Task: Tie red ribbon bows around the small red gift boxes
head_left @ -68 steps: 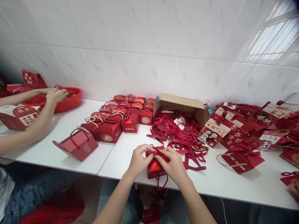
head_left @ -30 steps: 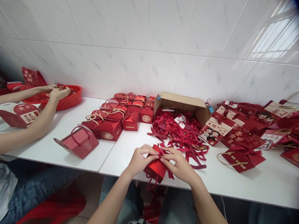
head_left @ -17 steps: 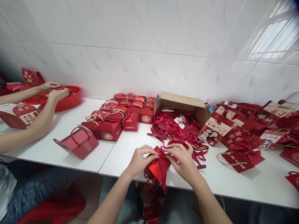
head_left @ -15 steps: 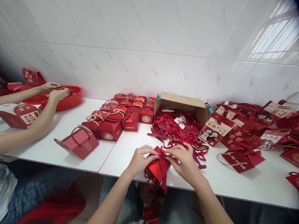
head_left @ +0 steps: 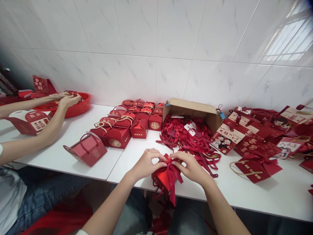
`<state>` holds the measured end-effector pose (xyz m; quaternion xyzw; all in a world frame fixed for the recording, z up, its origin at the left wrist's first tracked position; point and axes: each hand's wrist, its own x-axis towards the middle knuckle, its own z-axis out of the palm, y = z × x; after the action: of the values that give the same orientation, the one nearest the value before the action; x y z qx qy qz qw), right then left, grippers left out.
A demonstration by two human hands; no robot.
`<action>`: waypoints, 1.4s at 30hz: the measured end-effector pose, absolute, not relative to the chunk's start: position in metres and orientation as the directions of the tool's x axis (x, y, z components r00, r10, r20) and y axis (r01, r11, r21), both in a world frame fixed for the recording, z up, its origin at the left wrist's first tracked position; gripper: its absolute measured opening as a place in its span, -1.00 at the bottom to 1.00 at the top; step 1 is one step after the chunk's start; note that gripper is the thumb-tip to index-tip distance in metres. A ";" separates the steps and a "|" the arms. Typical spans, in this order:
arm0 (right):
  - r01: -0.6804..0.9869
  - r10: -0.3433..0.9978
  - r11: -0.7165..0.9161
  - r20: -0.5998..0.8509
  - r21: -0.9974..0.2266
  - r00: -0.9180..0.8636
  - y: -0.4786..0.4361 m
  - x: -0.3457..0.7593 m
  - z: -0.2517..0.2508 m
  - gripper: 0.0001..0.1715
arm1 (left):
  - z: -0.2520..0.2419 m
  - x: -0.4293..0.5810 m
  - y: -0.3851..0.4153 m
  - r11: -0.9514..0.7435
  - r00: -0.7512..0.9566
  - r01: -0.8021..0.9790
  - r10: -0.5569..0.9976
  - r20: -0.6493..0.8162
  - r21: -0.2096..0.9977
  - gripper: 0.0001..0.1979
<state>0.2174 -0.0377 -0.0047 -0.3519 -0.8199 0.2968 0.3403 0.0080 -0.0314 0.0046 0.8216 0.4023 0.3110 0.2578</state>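
One red box (head_left: 161,180), at the front edge of the table (head_left: 244,195); ribbon (head_left: 172,187) gathered on top, pinched in left hand (head_left: 148,164) and right hand (head_left: 192,167). Risk: an uneven tug could loosen the ribbon or tip the box.

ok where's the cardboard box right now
In the head view, the cardboard box sits right of centre near the wall, between the grouped red boxes and the gift bags.

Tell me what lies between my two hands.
In the head view, a dark red ribbon lies between your left hand and right hand, on top of a small red box.
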 end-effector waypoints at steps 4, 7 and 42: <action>0.408 0.722 0.645 0.339 -0.646 -0.604 -0.041 0.226 -0.009 -0.60 | 0.009 0.002 -0.029 -0.540 0.501 0.541 0.823 0.269 0.645 -0.92; 0.426 0.703 0.659 0.305 -0.620 -0.642 -0.044 0.230 -0.010 -0.52 | 0.011 -0.004 -0.027 -0.521 0.501 0.558 0.832 0.239 0.646 -0.89; 0.382 0.838 0.513 0.352 -0.768 -0.417 -0.041 0.229 -0.023 -0.76 | -0.001 -0.004 -0.017 -0.505 0.549 0.431 0.804 0.226 0.748 -0.83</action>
<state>0.2291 -0.0409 -0.0230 -0.3886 -0.7850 0.3038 0.3749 -0.0038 -0.0170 -0.0012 0.8182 0.3774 0.2878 0.3244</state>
